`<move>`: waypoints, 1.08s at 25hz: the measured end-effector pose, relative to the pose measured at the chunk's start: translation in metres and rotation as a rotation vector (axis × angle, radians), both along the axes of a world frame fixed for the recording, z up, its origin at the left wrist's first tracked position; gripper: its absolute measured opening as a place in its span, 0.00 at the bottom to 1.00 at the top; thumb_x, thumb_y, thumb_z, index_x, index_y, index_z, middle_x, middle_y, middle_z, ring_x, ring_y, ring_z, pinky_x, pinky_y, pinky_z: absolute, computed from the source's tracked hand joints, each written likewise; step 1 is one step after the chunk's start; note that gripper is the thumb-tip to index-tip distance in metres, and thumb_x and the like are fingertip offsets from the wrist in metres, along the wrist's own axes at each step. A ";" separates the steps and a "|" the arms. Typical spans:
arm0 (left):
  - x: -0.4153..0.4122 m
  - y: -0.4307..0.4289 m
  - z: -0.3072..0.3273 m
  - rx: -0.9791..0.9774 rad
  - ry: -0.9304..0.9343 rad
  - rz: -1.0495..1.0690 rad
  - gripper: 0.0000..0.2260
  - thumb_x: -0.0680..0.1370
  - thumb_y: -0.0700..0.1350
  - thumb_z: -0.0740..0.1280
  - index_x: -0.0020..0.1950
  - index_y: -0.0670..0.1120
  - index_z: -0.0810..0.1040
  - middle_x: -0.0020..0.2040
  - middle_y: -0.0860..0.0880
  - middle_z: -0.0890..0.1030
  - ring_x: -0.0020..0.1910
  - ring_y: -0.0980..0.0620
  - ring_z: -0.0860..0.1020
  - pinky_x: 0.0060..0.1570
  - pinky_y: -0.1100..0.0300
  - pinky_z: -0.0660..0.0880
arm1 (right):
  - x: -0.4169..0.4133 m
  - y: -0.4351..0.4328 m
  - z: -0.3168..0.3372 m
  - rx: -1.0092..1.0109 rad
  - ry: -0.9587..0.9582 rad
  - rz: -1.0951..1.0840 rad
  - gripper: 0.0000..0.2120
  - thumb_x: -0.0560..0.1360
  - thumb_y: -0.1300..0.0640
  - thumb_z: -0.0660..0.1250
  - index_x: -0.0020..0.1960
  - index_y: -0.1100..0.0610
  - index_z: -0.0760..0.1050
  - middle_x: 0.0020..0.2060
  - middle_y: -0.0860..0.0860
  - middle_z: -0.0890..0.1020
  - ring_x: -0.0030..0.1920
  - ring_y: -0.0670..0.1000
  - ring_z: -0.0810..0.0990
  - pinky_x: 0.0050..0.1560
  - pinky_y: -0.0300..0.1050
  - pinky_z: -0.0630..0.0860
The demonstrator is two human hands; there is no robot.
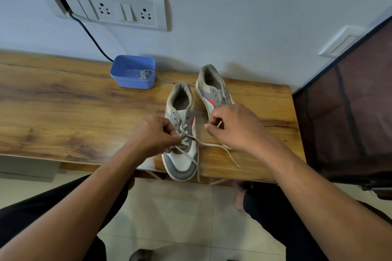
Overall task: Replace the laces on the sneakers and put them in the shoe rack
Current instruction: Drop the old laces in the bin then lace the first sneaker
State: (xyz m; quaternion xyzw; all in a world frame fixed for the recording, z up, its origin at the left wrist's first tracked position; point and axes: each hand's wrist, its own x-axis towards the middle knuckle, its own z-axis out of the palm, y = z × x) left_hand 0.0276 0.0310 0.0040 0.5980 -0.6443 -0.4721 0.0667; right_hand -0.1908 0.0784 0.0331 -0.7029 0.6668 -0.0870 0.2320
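**Left hand (154, 133), right hand (235, 127) mid-lacing**

At the counter (63, 101) edge stands the part-laced near sneaker (182, 161). My left hand pinches the lace (209, 144) at its eyelets and my right pinches a lace tip. Next, I judge: feed the following eyelet and pull even. Second sneaker (212, 89) waits just beyond.

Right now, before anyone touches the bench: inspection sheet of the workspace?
Surface: wooden table, against the wall.
Job's things: near sneaker part-laced, lace trailing right; far sneaker, upper eyelets bare.
Clutter: blue tub holding a coiled lace.
Grippers: left hand pinches the lace at the eyelets; right hand pinches its end.
Cables: black cable from the wall panel down behind the tub.
Surroundings: wall panel with sockets; dark cabinet at right.
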 end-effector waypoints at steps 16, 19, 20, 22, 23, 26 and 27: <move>0.053 -0.033 0.031 0.174 0.202 -0.118 0.12 0.80 0.42 0.70 0.49 0.32 0.83 0.32 0.50 0.83 0.32 0.52 0.78 0.34 0.66 0.72 | 0.003 -0.029 -0.016 0.146 -0.132 -0.070 0.09 0.73 0.56 0.79 0.50 0.48 0.81 0.44 0.44 0.84 0.44 0.43 0.83 0.52 0.50 0.83; 0.050 -0.035 0.033 0.184 0.299 -0.202 0.09 0.79 0.44 0.72 0.47 0.37 0.85 0.34 0.44 0.81 0.34 0.47 0.78 0.35 0.62 0.70 | 0.028 -0.031 -0.004 0.056 -0.385 0.023 0.12 0.77 0.52 0.77 0.59 0.44 0.82 0.51 0.40 0.85 0.48 0.40 0.83 0.49 0.39 0.82; 0.051 -0.037 0.034 0.191 0.309 -0.243 0.08 0.78 0.43 0.72 0.47 0.38 0.85 0.34 0.43 0.81 0.35 0.46 0.78 0.35 0.62 0.71 | 0.039 -0.032 -0.003 0.114 -0.447 0.064 0.13 0.78 0.51 0.76 0.61 0.43 0.81 0.53 0.40 0.85 0.48 0.39 0.83 0.46 0.38 0.81; 0.056 -0.042 0.032 0.145 0.275 -0.264 0.07 0.78 0.43 0.73 0.47 0.39 0.85 0.35 0.45 0.83 0.36 0.49 0.79 0.37 0.62 0.74 | 0.053 -0.033 -0.010 0.236 -0.502 0.111 0.07 0.80 0.51 0.74 0.57 0.46 0.83 0.48 0.43 0.87 0.45 0.41 0.84 0.43 0.42 0.81; 0.060 -0.046 0.030 0.067 0.239 -0.229 0.06 0.77 0.43 0.74 0.46 0.40 0.85 0.36 0.45 0.84 0.37 0.50 0.80 0.40 0.59 0.77 | 0.054 -0.033 -0.012 0.250 -0.503 0.118 0.03 0.80 0.52 0.73 0.53 0.50 0.84 0.44 0.45 0.88 0.43 0.44 0.84 0.43 0.46 0.82; 0.070 -0.050 0.018 -0.297 0.011 0.048 0.08 0.74 0.48 0.77 0.40 0.46 0.84 0.37 0.48 0.85 0.39 0.51 0.82 0.45 0.50 0.80 | 0.046 -0.032 -0.013 0.192 -0.576 0.051 0.05 0.81 0.55 0.72 0.48 0.56 0.84 0.40 0.48 0.88 0.38 0.52 0.84 0.44 0.56 0.82; 0.068 -0.044 0.018 -0.346 -0.057 0.116 0.10 0.75 0.51 0.76 0.38 0.46 0.83 0.35 0.49 0.84 0.36 0.51 0.81 0.40 0.53 0.79 | 0.044 -0.031 -0.013 0.168 -0.637 0.003 0.05 0.81 0.56 0.73 0.49 0.58 0.84 0.40 0.50 0.88 0.36 0.52 0.83 0.43 0.55 0.82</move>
